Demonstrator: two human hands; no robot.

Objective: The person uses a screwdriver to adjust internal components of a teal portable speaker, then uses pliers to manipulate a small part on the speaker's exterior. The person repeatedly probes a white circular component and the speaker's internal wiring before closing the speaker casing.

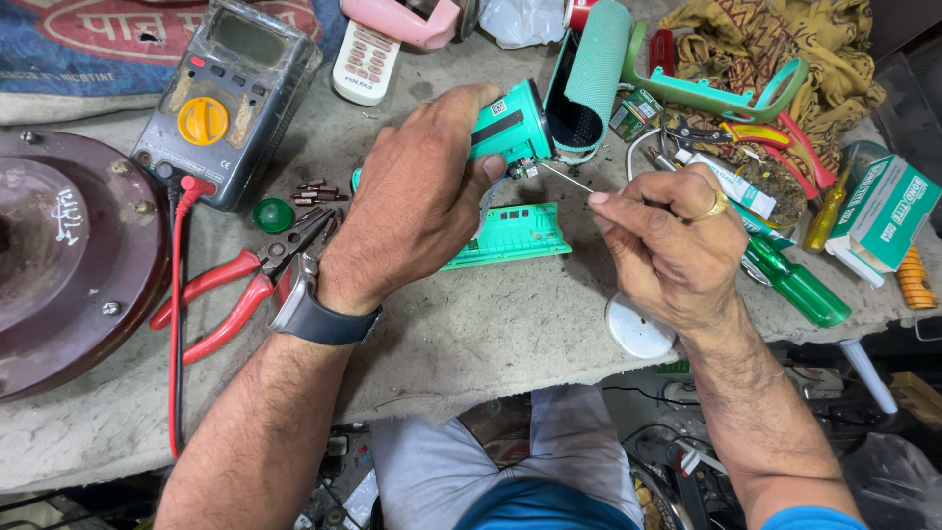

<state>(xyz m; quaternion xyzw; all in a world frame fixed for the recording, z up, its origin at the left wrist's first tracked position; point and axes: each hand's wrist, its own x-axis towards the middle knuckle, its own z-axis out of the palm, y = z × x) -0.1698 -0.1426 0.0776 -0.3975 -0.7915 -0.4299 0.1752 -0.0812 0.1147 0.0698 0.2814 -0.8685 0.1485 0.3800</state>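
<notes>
Left hand (417, 201) clamps a green casing (510, 128) as right hand (667, 240) pinches a probe (564, 179) that could slip off the small part.

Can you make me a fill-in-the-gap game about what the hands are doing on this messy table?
1. The left hand grips a round green plastic gadget body, and the right hand pokes at it with a thin metal ____.
2. The knob on the grey multimeter is coloured ____.
3. The red-handled pliers lie beside the ____ wrist.
4. On a right-hand finger sits a gold ____.

Missing words: rod; yellow; left; ring
</notes>
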